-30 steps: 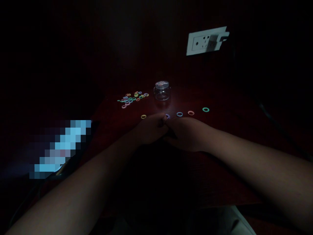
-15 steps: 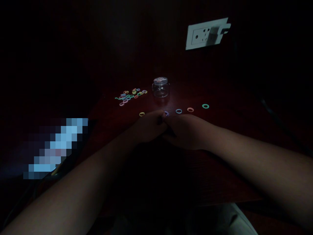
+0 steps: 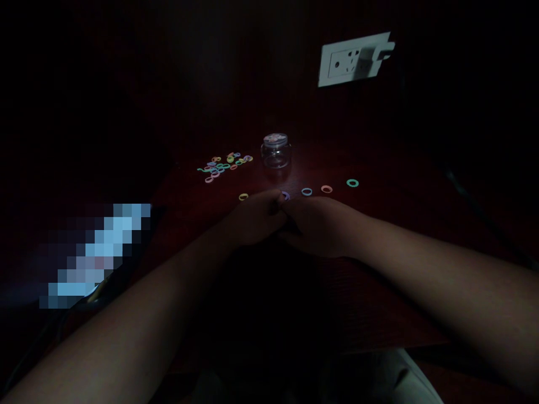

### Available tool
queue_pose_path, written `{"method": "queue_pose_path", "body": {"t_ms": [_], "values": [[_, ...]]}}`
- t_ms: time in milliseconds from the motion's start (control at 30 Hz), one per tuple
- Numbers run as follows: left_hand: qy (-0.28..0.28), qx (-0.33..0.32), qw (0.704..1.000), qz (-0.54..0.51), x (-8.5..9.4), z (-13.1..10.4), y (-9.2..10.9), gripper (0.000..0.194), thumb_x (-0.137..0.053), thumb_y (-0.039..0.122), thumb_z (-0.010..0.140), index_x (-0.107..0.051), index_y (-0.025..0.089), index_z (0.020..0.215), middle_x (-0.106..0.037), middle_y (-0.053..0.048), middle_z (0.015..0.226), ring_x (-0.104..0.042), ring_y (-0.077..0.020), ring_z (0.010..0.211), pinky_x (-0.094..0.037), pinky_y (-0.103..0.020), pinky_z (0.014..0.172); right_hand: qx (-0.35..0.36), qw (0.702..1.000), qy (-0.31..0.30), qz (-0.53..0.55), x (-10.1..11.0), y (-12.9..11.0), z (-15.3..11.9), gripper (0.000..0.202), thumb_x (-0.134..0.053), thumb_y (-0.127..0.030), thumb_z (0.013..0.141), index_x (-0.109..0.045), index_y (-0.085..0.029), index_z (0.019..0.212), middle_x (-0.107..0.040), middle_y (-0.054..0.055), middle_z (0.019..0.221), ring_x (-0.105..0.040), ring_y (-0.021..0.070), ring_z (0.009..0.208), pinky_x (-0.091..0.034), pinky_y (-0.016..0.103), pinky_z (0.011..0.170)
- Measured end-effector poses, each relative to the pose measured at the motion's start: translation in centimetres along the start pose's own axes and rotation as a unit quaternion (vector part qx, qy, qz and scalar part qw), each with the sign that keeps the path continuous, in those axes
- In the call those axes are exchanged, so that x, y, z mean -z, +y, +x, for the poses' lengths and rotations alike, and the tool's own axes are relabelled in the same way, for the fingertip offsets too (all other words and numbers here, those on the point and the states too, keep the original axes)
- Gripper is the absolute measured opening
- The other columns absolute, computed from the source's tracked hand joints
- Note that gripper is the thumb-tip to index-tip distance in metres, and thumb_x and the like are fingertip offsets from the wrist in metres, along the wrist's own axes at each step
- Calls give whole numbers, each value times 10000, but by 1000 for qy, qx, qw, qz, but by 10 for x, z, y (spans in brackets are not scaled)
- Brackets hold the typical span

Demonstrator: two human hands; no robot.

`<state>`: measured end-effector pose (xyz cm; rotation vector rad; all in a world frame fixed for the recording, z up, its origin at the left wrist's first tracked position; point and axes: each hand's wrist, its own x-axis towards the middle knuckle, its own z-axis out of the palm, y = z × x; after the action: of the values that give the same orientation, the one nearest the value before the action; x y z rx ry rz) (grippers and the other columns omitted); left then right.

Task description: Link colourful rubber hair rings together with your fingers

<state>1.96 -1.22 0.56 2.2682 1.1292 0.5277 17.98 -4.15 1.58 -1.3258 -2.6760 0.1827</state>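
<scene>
My left hand [image 3: 259, 216] and my right hand [image 3: 320, 224] meet over the dark red table, touching each other. Both look closed, fingers curled in and mostly hidden in shadow; whatever they may hold is out of sight. Just beyond them lies a purple ring-shaped band [image 3: 286, 196], partly covered by the hands. In a loose row with it are a yellow band [image 3: 243, 197], a light blue band [image 3: 307, 192], an orange-pink band [image 3: 327, 189] and a green band [image 3: 352, 183]. Behind the row stands a clear jar [image 3: 275, 154] with its lid on.
Several coloured bands [image 3: 219, 166] lie in a loose cluster left of the jar. A bright, blurred-out screen [image 3: 101, 247] is at the left, with a cable near it. On the back wall a socket plate [image 3: 337, 64] holds a plug [image 3: 379, 53]. The surroundings are very dark.
Both hands stay in the same place, still touching. The whole view has shifted very slightly; the bands and jar have not moved on the table.
</scene>
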Motion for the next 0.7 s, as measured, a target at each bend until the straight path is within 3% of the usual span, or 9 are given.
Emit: {"method": "queue_pose_path", "body": {"t_ms": [700], "values": [[-5, -3, 1000, 9, 0, -1, 0, 109, -456, 259, 772, -494, 157, 771, -550, 16, 733, -502, -111, 666, -365, -240, 598, 2, 1000, 1, 8, 0, 0, 0, 481, -460, -383, 791, -459, -115, 1190, -641, 122, 1018, -605, 242, 920, -451, 322, 757]]}}
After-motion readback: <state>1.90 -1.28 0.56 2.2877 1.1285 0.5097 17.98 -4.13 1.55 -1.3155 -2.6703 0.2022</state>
